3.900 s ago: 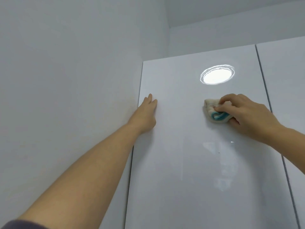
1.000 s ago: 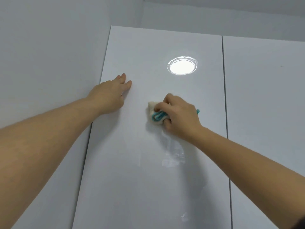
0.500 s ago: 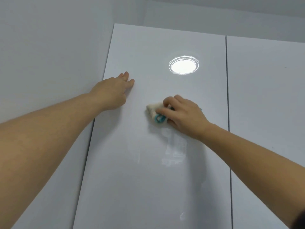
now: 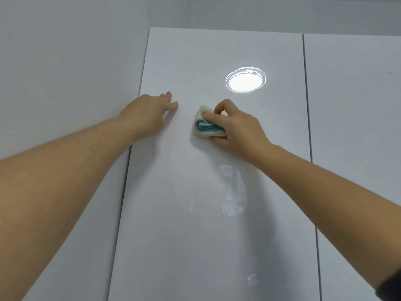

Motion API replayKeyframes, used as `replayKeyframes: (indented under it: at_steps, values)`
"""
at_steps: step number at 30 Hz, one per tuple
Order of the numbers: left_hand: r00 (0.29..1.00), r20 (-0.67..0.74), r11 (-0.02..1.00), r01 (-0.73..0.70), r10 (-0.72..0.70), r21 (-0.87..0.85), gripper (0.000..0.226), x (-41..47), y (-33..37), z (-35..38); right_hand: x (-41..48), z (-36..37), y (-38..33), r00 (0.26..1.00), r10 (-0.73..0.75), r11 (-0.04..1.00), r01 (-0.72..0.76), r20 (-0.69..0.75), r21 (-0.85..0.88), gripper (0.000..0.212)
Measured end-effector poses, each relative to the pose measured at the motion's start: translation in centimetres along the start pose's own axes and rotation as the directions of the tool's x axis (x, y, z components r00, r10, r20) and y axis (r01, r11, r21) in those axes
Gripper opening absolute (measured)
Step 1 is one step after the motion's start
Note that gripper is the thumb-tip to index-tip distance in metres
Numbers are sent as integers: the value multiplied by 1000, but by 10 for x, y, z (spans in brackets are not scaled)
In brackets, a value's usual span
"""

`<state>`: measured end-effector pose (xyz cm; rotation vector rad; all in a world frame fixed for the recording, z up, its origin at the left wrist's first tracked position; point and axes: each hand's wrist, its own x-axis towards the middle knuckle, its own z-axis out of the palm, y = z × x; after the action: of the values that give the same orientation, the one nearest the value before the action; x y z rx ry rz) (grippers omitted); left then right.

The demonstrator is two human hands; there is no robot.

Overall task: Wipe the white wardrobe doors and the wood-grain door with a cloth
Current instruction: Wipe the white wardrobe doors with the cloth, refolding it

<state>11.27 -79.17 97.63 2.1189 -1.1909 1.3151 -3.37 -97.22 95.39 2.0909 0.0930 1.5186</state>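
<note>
At the near edge of the view two bare forearms reach up and forward, the right one ending in a dark sleeve [image 4: 390, 287] at the lower corner. Further along, the left hand [image 4: 149, 115] lies flat on the white wardrobe door [image 4: 195, 224] beside its left edge, fingers straight and close together, bracing rather than holding anything. Just to its right, apart from it, the right hand [image 4: 238, 127] presses a bunched cloth [image 4: 205, 127], cream with a teal stripe, against the upper part of the same door; its fingers are curled over the wad and the thumb pinches it from below. Judging by this, the wiping is at work on the upper half of this one panel. The gloss shows no clear line between wiped and unwiped, and the pale smears under the right wrist may be only reflections, so how much of this door is done cannot be told. The neighbouring door [image 4: 351, 137], past a thin dark seam [image 4: 309, 127], probably waits its turn, and the wood-grain door is not in view at all. The panel is smooth and mirror-bright, and it carries the reflection [image 4: 246, 79] of a round lamp. A plain wall [image 4: 65, 61] adjoins on the left, and a pale bulkhead [image 4: 238, 11] runs above the doors.
</note>
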Motion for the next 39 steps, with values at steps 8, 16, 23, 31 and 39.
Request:
replayKeyframes:
  at_steps: [8, 16, 23, 31, 39]
  values:
    - [1000, 24, 1000, -15, 15, -18, 70, 1, -2, 1, -37, 15, -8, 965, -262, 964, 262, 2, -45, 39]
    - [1000, 11, 998, 8, -8, -61, 72, -1, -2, 0, -2, 34, -3, 946, -187, 982, 170, -263, -84, 44]
    - [996, -18, 953, 78, -87, -292, 83, -1, -7, 3, 41, 33, -4, 959, -28, 996, 51, -281, 74, 28]
    - [992, 7, 917, 123, -130, -379, 78, -8, -1, -9, 3, 31, -26, 985, -139, 960, 161, -106, 231, 32]
    - [979, 20, 894, 195, -205, -403, 68, -12, -4, -10, -54, 42, -42, 844, -535, 844, 531, 36, 78, 34]
